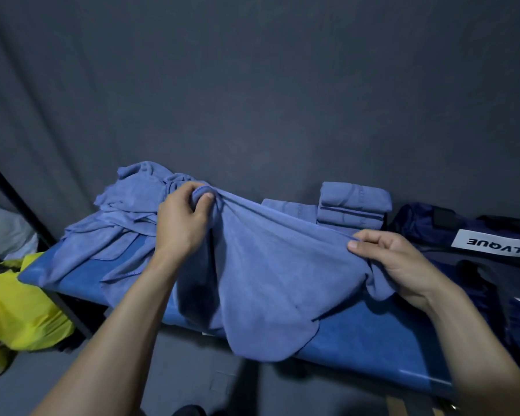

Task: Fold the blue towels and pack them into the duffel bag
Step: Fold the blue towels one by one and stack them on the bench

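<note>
Item: blue towel (261,265), long axis stretched centre-left to right between your left hand (182,219) and right hand (394,259), both pinching its upper edge, equally near.

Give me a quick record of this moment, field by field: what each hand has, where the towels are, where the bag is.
left hand: left hand grips a bunched edge of the held towel
right hand: right hand pinches its other edge
held towel: lifted, unfolded, hanging over the blue table
unfolded pile: unfolded pile heaped at the table's far left
folded towels: folded towels stacked at the back right
duffel bag: duffel bag to the right, dark blue, white label
</note>
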The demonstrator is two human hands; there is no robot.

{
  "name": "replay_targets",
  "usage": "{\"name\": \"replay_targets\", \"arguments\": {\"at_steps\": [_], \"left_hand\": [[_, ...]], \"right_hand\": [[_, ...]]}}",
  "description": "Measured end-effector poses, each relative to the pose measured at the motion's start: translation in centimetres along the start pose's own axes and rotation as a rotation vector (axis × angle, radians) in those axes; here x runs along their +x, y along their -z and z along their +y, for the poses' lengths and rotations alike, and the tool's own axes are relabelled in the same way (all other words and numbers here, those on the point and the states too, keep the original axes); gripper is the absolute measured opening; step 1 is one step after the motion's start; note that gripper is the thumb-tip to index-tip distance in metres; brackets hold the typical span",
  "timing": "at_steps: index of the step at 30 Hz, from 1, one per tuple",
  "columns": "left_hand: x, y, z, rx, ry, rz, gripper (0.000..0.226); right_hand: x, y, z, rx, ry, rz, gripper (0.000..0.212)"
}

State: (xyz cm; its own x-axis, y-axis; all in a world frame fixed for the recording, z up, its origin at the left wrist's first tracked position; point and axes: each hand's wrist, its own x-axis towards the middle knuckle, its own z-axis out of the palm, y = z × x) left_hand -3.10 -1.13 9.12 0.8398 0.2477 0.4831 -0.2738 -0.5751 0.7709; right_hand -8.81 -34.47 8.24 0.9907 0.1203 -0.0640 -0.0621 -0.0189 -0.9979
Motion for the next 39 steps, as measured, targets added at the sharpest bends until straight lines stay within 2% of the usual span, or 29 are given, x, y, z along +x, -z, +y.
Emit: {"name": "replay_targets", "arguments": {"at_steps": [4, 10, 15, 17, 19, 21, 24, 26, 28, 29, 32, 33, 34, 36, 39], "left_hand": [[0.3, 0.0, -0.2, -0.015, 0.015, 0.103, 0.01], [0.0, -0.2, -0.2, -0.009, -0.047, 0.067, 0.012], [-0.1, -0.2, -0.2, -0.03, -0.013, 0.092, 0.012], [-0.3, 0.2, 0.9, -0.122, -0.028, 0.153, 0.013], [-0.2, 0.8, 2.3, -0.279, -0.119, 0.148, 0.015], [-0.1, 1.4, 3.3, -0.374, -0.216, -0.06, 0.023], [-1.0, 1.2, 3.6, -0.439, -0.162, -0.549, 0.039], [-1.6, 0.7, 3.5, -0.468, -0.081, -0.69, 0.025], [-1.9, 1.0, 3.9, -0.561, -0.064, -0.734, 0.008], [-2.0, 1.4, 4.2, -0.638, -0.087, -0.788, 0.007], [-2.4, 3.1, 5.6, -0.885, -0.174, -1.112, 0.013], [-2.5, 3.0, 5.8, -0.839, -0.206, -1.135, 0.017], [-2.5, 2.3, 5.8, -0.731, -0.219, -1.089, 0.015], [-2.3, 0.5, 4.9, -0.465, -0.209, -0.909, 0.009], [-2.6, -0.9, 4.0, -0.294, -0.164, -0.9, 0.011]], "right_hand": [[0.1, 0.8, 1.0, -0.113, 0.0, 0.11, 0.012], [0.2, 1.6, 0.2, 0.245, -0.015, 0.269, 0.019], [-0.1, 1.3, -0.3, 0.303, 0.028, 0.264, 0.019], [-0.3, 1.1, -0.7, 0.325, 0.11, 0.255, 0.021], [-0.4, 1.0, -1.3, 0.355, 0.214, 0.226, 0.025], [-0.2, 1.3, -1.1, 0.215, 0.271, 0.252, 0.024], [0.5, 1.9, 0.8, -0.453, 0.269, 0.449, 0.013], [0.8, 2.2, 2.0, -0.798, 0.185, 0.486, 0.014], [0.7, 2.3, 2.4, -0.976, 0.067, 0.498, 0.018], [0.7, 2.3, 2.3, -1.015, 0.025, 0.506, 0.017], [0.7, 2.2, 2.0, -1.013, 0.044, 0.495, 0.009], [0.8, 2.1, 2.0, -0.97, 0.069, 0.496, 0.008], [0.8, 1.8, 2.1, -0.911, 0.088, 0.486, 0.009], [0.7, 1.3, 2.2, -0.799, 0.14, 0.458, 0.016], [0.9, 0.8, 2.1, -0.784, 0.313, 0.439, 0.026]]}}
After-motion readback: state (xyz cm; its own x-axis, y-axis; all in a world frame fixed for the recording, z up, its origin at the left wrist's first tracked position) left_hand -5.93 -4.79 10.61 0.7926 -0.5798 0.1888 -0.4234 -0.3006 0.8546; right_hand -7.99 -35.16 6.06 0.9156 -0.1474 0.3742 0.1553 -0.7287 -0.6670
